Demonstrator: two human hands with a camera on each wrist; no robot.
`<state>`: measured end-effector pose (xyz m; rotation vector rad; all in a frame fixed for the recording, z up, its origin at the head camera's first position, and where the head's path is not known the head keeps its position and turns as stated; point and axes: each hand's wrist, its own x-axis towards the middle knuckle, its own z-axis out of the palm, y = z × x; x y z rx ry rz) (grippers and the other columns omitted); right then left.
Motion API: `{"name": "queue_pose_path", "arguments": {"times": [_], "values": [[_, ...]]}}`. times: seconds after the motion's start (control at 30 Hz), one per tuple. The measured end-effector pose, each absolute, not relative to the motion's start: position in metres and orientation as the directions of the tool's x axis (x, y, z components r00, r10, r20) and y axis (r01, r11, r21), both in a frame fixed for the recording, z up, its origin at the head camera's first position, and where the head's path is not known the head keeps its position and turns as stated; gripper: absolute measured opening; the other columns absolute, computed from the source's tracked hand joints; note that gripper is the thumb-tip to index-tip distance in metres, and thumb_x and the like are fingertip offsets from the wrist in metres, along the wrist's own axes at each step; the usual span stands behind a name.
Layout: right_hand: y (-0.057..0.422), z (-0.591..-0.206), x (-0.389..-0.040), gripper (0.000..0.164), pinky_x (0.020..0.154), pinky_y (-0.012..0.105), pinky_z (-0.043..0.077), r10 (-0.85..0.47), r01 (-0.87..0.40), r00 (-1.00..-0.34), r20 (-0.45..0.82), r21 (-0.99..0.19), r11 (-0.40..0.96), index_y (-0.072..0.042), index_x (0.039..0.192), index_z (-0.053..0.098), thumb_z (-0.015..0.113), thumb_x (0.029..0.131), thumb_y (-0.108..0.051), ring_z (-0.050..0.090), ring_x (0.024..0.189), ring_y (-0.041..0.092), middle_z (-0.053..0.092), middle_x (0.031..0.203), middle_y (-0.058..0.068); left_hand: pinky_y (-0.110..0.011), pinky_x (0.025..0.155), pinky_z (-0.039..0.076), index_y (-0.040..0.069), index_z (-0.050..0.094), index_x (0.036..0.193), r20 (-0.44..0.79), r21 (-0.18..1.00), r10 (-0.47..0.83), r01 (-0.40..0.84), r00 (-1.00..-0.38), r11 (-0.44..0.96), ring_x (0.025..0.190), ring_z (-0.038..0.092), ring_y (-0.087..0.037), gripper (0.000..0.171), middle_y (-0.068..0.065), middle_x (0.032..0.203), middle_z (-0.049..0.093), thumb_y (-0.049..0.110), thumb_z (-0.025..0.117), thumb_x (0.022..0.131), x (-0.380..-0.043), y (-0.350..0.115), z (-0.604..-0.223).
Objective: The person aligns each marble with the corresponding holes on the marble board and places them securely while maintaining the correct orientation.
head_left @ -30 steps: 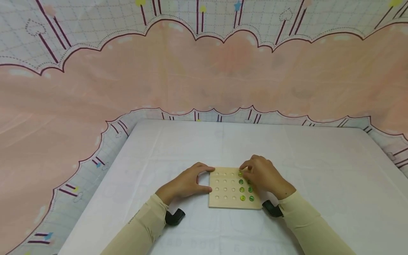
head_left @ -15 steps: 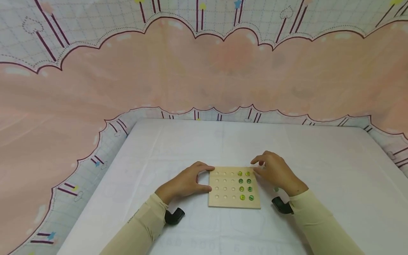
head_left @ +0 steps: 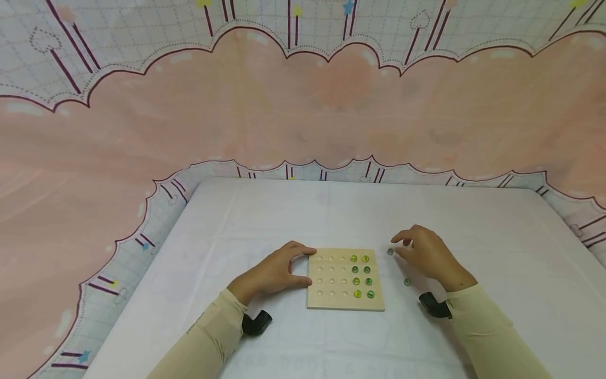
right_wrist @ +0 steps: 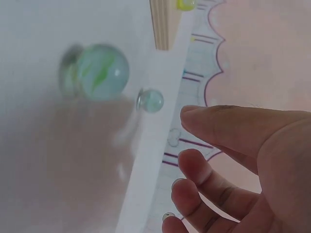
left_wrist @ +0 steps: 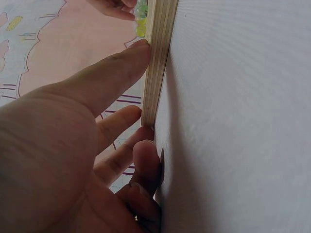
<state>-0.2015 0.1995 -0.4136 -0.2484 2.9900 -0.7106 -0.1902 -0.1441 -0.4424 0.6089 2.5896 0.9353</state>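
Note:
A square wooden board with rows of round dimples lies on the table. Several green and yellow marbles sit in its two right-hand columns. My left hand spans the board's left side, its thumb and index fingertip touching the edge and far corner. To the right, my right hand hovers with thumb and fingers apart, close to a loose green marble. A second clear-green marble lies nearer me, beneath that hand; the right wrist view shows it as the larger marble. Neither loose marble is held.
White cloth covers the table. Behind it hangs a peach backdrop with a scalloped edge. A black wrist mount sits below the left wrist, another black mount below the right.
My right hand has moved away from the board's upper right marbles, rightward to beside the loose marble, uncovering the top marble of the right column. The left hand stays at the board.

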Motion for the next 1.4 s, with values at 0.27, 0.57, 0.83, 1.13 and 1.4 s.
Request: {"name": "queue_pose_path", "arguments": {"times": [0.27, 0.57, 0.83, 1.13, 1.4], "values": [[0.2003, -0.4156, -0.2031, 0.020, 0.069, 0.033, 0.047, -0.158, -0.120, -0.986, -0.047, -0.456, 0.882, -0.009, 0.108, 0.076, 0.073, 0.089, -0.009, 0.055, 0.086, 0.026, 0.065, 0.098, 0.013, -0.031, 0.076, 0.043, 0.026, 0.053, 0.145, -0.149, 0.665, 0.496, 0.285, -0.855, 0.690, 0.081, 0.050, -0.012, 0.067, 0.004, 0.141, 0.049, 0.034, 0.081, 0.085, -0.1901, -0.1448, -0.4412], [0.1983, -0.4217, -0.2054, 0.019, 0.071, 0.036, 0.046, -0.144, -0.094, -0.986, -0.078, -0.454, 0.886, -0.010, 0.107, 0.077, 0.070, 0.089, -0.011, 0.055, 0.088, 0.026, 0.064, 0.100, 0.013, -0.030, 0.076, 0.043, 0.026, 0.052, 0.145, -0.144, 0.663, 0.502, 0.293, -0.853, 0.688, 0.081, 0.050, -0.011, 0.067, 0.004, 0.141, 0.048, 0.035, 0.081, 0.085, -0.1913, -0.1444, -0.4419], [0.1970, -0.4228, -0.2058, 0.017, 0.069, 0.035, 0.046, -0.149, -0.095, -0.985, -0.088, -0.449, 0.889, -0.011, 0.105, 0.078, 0.069, 0.090, -0.010, 0.055, 0.086, 0.026, 0.064, 0.099, 0.013, -0.030, 0.077, 0.043, 0.025, 0.053, 0.144, -0.139, 0.663, 0.504, 0.298, -0.852, 0.686, 0.081, 0.050, -0.011, 0.066, 0.004, 0.141, 0.049, 0.035, 0.081, 0.085, -0.1924, -0.1448, -0.4427], [0.1957, -0.4232, -0.2045, 0.017, 0.067, 0.032, 0.046, -0.164, -0.109, -0.982, -0.090, -0.437, 0.893, -0.011, 0.105, 0.077, 0.069, 0.091, -0.009, 0.054, 0.084, 0.024, 0.064, 0.097, 0.012, -0.030, 0.076, 0.043, 0.026, 0.053, 0.144, -0.139, 0.665, 0.500, 0.293, -0.855, 0.687, 0.080, 0.050, -0.011, 0.066, 0.005, 0.140, 0.049, 0.034, 0.081, 0.084, -0.1922, -0.1449, -0.4439], [0.1955, -0.4228, -0.2030, 0.015, 0.069, 0.035, 0.048, -0.167, -0.125, -0.984, -0.061, -0.434, 0.892, -0.010, 0.103, 0.077, 0.070, 0.089, -0.008, 0.055, 0.084, 0.025, 0.065, 0.096, 0.012, -0.031, 0.077, 0.043, 0.026, 0.053, 0.144, -0.139, 0.662, 0.498, 0.294, -0.856, 0.689, 0.082, 0.050, -0.012, 0.067, 0.004, 0.142, 0.049, 0.034, 0.081, 0.084, -0.1920, -0.1446, -0.4442]]}}
